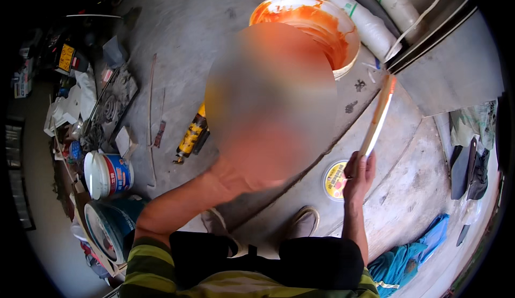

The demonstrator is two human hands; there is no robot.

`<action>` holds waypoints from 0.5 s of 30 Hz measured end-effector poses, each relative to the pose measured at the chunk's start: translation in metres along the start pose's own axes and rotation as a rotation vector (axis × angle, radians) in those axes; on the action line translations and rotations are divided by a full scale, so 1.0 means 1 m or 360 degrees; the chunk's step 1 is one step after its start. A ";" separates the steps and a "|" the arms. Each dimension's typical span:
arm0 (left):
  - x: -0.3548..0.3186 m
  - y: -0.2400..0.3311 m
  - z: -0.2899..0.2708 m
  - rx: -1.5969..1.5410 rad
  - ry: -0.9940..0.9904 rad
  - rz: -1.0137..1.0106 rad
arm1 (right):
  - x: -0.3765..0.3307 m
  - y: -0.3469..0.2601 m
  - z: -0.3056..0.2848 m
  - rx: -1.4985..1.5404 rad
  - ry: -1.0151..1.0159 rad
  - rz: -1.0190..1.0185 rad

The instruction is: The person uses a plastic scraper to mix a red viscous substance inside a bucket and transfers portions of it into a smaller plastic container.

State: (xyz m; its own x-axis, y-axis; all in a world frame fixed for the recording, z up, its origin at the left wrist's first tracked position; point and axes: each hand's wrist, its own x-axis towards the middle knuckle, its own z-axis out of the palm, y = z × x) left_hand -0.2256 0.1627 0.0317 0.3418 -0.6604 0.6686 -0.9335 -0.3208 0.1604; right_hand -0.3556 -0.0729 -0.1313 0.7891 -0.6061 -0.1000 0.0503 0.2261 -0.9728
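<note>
My right hand (pixel 358 177) is closed around the lower end of a long flat stick (pixel 379 116), which is smeared with orange paint and points up and away. Beyond it stands a white bucket (pixel 346 35) coated inside with orange paint. My left forearm (pixel 182 201) reaches forward from the lower left into a blurred patch in the middle of the view. The left hand is hidden there, so what it holds cannot be seen.
A round yellow tin lid (pixel 333 180) lies on the concrete floor by my right hand. A yellow-and-black tool (pixel 190 137) lies to the left, near a small white-and-blue bucket (pixel 110 174). White rolls (pixel 370 24) lean at the back right. A blue cloth (pixel 407 260) lies at lower right.
</note>
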 end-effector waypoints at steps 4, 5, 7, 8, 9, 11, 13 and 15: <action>0.041 0.061 -0.016 -0.0566 0.0413 -0.0136 | 0.004 -0.021 -0.025 0.0021 0.0135 -0.0004; 0.050 0.075 -0.015 -0.0762 0.0394 -0.0103 | 0.006 -0.022 -0.027 0.0071 0.0021 -0.0033; 0.047 0.080 -0.023 -0.1079 0.0384 -0.0112 | 0.001 -0.026 0.000 0.0147 0.0511 0.0180; 0.045 0.082 -0.025 -0.1187 0.0365 -0.0129 | 0.003 -0.018 -0.010 0.0079 0.0326 0.0155; 0.045 0.087 -0.023 -0.1273 0.0345 -0.0150 | 0.005 -0.018 -0.008 0.0137 0.0389 0.0237; 0.045 0.091 -0.022 -0.1433 0.0324 -0.0183 | 0.003 -0.010 -0.017 0.0091 0.0124 0.0114; 0.046 0.095 -0.025 -0.1556 0.0281 -0.0204 | -0.005 -0.006 -0.009 0.0030 0.0121 0.0144; 0.049 0.095 -0.023 -0.1676 0.0255 -0.0194 | -0.004 -0.008 -0.002 0.0012 0.0010 0.0072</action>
State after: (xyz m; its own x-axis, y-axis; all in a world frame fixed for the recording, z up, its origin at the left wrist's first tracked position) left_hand -0.3000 0.1157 0.0963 0.4921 -0.5421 0.6811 -0.5442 0.4191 0.7268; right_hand -0.3603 -0.0743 -0.1240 0.7867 -0.6000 -0.1450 0.0196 0.2591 -0.9657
